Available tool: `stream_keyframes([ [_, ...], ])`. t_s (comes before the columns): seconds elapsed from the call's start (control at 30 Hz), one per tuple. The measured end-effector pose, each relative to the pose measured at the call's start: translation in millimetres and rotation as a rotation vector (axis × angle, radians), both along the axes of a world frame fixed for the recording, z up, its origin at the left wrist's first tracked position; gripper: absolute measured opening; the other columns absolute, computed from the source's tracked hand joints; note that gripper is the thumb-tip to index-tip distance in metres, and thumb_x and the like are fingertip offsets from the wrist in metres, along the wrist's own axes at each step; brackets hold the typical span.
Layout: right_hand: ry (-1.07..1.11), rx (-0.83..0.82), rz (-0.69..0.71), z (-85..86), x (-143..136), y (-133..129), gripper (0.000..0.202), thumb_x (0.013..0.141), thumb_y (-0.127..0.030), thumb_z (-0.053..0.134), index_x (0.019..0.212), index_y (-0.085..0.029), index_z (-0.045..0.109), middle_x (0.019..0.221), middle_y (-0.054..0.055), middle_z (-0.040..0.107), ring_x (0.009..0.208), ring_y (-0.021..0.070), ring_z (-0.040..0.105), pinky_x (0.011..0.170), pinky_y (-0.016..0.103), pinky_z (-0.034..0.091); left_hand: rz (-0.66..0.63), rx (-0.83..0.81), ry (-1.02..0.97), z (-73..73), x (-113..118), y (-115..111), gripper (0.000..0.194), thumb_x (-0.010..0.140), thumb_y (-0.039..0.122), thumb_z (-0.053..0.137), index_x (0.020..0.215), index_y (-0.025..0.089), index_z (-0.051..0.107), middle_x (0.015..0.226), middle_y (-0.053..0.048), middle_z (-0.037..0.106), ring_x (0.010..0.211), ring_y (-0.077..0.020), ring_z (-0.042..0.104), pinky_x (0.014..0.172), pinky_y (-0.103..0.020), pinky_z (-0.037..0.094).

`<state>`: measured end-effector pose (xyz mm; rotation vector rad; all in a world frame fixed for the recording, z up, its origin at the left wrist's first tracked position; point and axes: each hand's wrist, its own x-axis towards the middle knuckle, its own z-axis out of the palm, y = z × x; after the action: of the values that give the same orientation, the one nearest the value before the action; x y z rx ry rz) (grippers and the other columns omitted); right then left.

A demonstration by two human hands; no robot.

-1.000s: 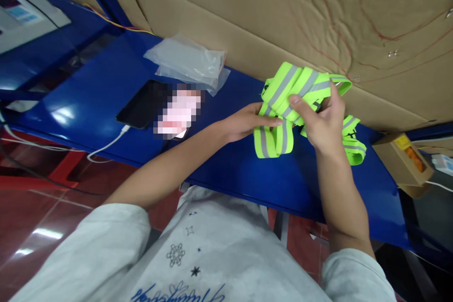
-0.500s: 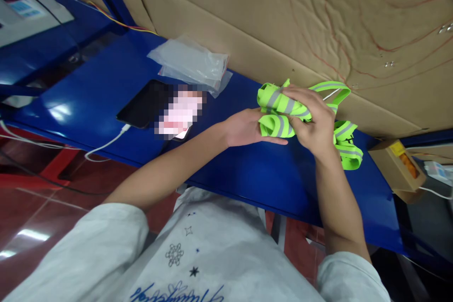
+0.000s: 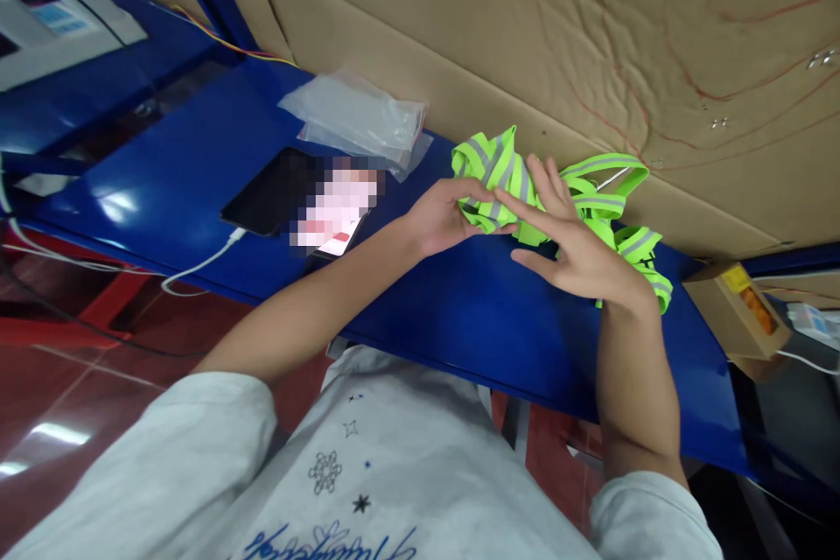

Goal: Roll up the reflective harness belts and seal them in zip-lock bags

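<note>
Left hand [image 3: 441, 217]: is curling around the strap bundle [image 3: 486, 159], thumb on top, just right of the frame's centre.
Right hand [image 3: 577, 254]: is spreading its fingers wide, thumb well apart; the index fingertip is meeting the bundle near the left thumb, whether pressing I cannot tell.
Strap bundle: yellow-green with grey stripes, is sitting in the left hand.
Loose straps [image 3: 640, 247]: are lying behind the right hand, right of centre.
Bench [image 3: 459, 306]: is showing bare blue between the hands and its front edge, lower centre, leaving room there.
Cardboard panel [image 3: 420, 9]: is walling off the bench's back edge across the top.
Plastic bags [image 3: 354, 109]: are lying against that panel, upper centre-left.
Dark phone [image 3: 266, 192]: is lying left of centre.
Cardboard box [image 3: 735, 306]: is standing near the right end.
</note>
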<state>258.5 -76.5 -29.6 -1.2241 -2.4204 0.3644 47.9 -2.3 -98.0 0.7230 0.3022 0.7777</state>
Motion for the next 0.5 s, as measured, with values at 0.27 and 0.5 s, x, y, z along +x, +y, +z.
stream_keyframes([
  [0.27, 0.347, -0.15, -0.184, -20.4, 11, 23, 0.075, 0.076, -0.058, 0.093, 0.141, -0.028, 0.07, 0.144, 0.005, 0.072, 0.136, 0.0332, 0.068, 0.121, 0.052, 0.053, -0.167, 0.02, 0.0, -14.2, 18, -14, 0.054, 0.05, 0.006, 0.084, 0.103, 0.019, 0.076, 0.103, -0.007, 0.082, 0.101, -0.0273, 0.077, 0.094, -0.039, 0.059],
  [0.5, 0.426, 0.097, -0.387, -41.6, -7, 27, 0.06, 0.077, -0.056, 0.09, 0.127, -0.026, 0.077, 0.125, 0.004, 0.08, 0.115, 0.0312, 0.075, 0.108, 0.05, 0.06, 0.035, -0.069, -0.066, -19.1, 29, -13, 0.042, 0.061, 0.015, 0.079, 0.103, 0.021, 0.076, 0.11, -0.004, 0.081, 0.11, -0.0277, 0.075, 0.101, -0.041, 0.057],
])
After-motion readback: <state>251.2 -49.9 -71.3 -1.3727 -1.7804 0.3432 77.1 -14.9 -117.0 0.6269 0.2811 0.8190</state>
